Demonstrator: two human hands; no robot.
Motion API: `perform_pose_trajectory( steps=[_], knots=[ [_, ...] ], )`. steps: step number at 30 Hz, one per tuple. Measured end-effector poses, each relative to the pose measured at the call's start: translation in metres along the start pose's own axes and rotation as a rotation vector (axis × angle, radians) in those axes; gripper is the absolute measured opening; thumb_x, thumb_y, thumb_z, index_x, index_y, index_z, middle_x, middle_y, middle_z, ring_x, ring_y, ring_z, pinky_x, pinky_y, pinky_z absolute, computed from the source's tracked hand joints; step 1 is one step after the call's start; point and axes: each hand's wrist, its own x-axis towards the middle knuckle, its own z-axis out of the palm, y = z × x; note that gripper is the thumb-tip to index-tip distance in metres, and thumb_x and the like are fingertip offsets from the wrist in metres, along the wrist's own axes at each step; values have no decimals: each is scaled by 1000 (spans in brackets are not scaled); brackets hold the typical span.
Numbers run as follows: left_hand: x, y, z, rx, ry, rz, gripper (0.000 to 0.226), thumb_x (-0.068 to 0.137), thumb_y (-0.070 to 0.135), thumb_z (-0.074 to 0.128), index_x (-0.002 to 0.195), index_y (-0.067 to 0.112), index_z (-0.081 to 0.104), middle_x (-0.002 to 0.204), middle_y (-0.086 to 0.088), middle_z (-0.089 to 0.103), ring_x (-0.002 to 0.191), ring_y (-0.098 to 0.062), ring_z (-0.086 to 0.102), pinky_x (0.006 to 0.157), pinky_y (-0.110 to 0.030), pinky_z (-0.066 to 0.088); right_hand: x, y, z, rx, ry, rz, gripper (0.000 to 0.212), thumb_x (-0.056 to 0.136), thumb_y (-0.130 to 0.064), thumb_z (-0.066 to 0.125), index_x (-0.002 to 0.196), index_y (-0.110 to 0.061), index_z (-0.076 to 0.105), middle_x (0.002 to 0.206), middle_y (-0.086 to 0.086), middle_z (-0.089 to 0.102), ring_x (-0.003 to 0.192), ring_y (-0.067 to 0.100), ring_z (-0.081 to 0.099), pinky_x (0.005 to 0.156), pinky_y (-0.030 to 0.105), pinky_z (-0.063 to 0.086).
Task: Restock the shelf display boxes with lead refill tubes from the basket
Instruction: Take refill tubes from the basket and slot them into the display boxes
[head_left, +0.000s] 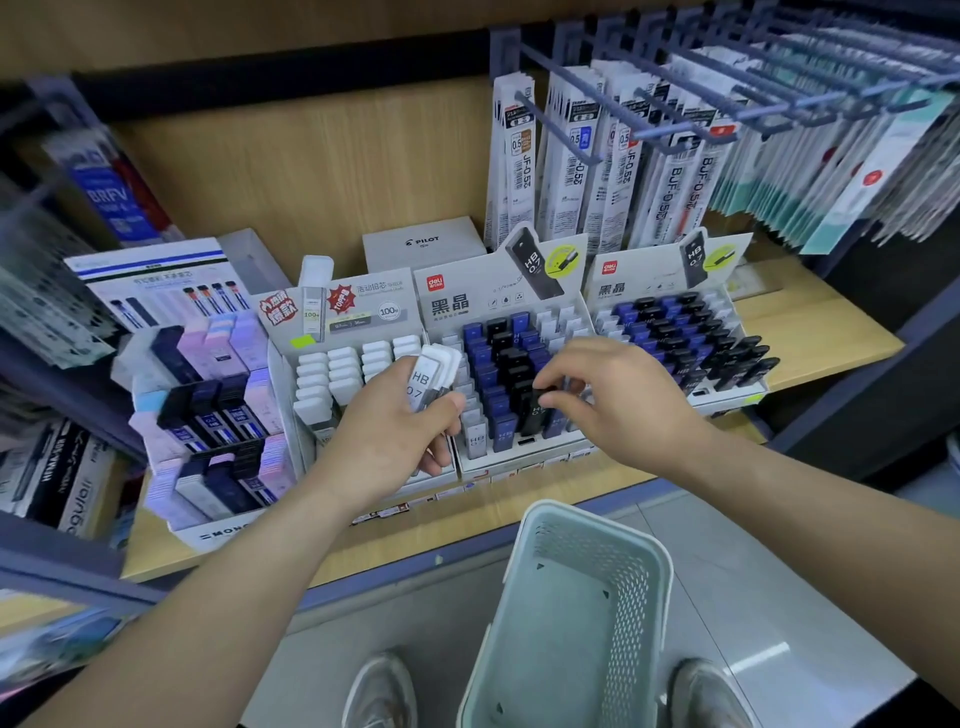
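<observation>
Two hands are working above the shelf (810, 332), with the basket (587, 613) below and between my forearms, apparently emptied of tubes as far as its visible interior shows. Directly ahead of both hands stands the middle display box (498, 291), its rows holding blue, black and clear tubes; a second box of white-capped tubes (343, 374) sits just beyond my left hand. My left hand (395, 426) is closed around a small bundle of clear lead refill tubes (436, 374) marked HB 0.7, held upright just left of the middle box. My right hand (613, 395) has thumb and fingertips pinched narrowly on a single black tube (537, 410), which stands in a front row of the middle box. I judge the step in hand to be seating this black tube into its slot. The next move calls for releasing the pinch, then drawing one clear tube from the left-hand bundle and matching it to a clear row with a free slot.
</observation>
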Motion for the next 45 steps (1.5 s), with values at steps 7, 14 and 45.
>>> perform_pose_trajectory(
  steps=[7, 14, 45],
  knots=[
    [0, 2, -1, 15, -1, 29, 24, 99, 18, 59, 119, 8, 51, 68, 2, 66, 46, -21, 53, 40, -23, 39, -3, -3, -2, 13, -78, -34, 8, 88, -24, 75, 95, -28, 74, 85, -20, 58, 79, 5, 52, 75, 41, 53],
    [-1, 5, 3, 27, 20, 47, 15, 97, 19, 61, 109, 11, 57, 69, 3, 66, 46, -20, 50, 41, -24, 39, -1, -4, -1, 63, -87, -21, 9, 88, -20, 75, 95, -26, 75, 88, -15, 64, 77, 4, 56, 75, 37, 53],
    [-3, 14, 33, -12, -141, 130, 13, 96, 18, 65, 106, 17, 56, 72, -6, 67, 51, -19, 58, 47, -29, 46, 27, -45, -15, 785, -34, 383, 19, 90, -10, 71, 107, -3, 69, 83, 16, 72, 67, 12, 66, 72, 35, 58]
  ],
)
